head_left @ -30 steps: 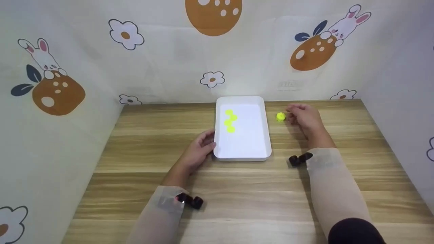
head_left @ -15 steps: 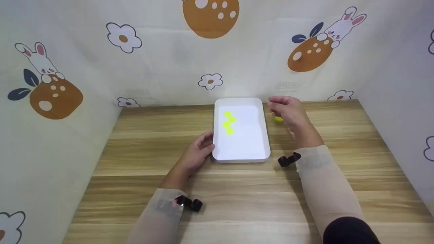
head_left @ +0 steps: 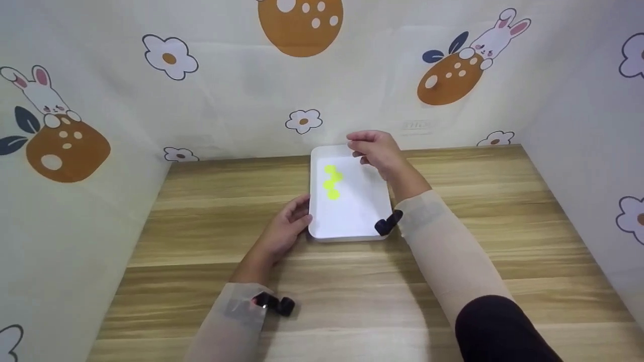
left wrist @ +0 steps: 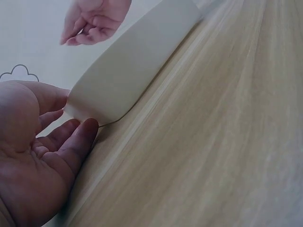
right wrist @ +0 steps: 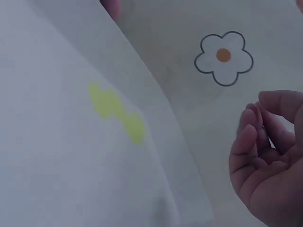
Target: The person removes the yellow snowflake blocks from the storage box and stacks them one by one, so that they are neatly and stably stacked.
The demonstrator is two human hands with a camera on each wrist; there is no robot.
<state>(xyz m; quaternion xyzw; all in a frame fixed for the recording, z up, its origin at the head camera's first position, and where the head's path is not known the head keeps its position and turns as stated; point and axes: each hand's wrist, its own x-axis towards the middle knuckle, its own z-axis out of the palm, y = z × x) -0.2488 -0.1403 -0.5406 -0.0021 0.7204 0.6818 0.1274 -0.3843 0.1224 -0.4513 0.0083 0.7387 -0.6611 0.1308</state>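
A white rectangular tray [head_left: 352,238] stands on the wooden table. Inside, near its left wall, several bright yellow round pieces [head_left: 332,182] form a zigzag row; the right wrist view shows them as yellow patches [right wrist: 111,104]. My left hand [head_left: 284,226] holds the tray by its front left corner, thumb [left wrist: 85,135] and fingers against the wall. My right hand [head_left: 375,151] hovers over the tray's far right corner, thumb and fingers loosely bent. Nothing shows between its fingers in the right wrist view. The small yellow lump seen earlier on the table is out of sight.
Behind the tray rises a cloth wall [head_left: 241,90] printed with rabbits, oranges and flowers. Bare wooden table [head_left: 231,201] extends left of the tray, and more lies in front of it. My right forearm [head_left: 448,241] crosses the table at the tray's right.
My right hand has moved left, from beside the yellow lump, past it, to above the tray. The lump is now hidden. My left hand has stayed on the tray.
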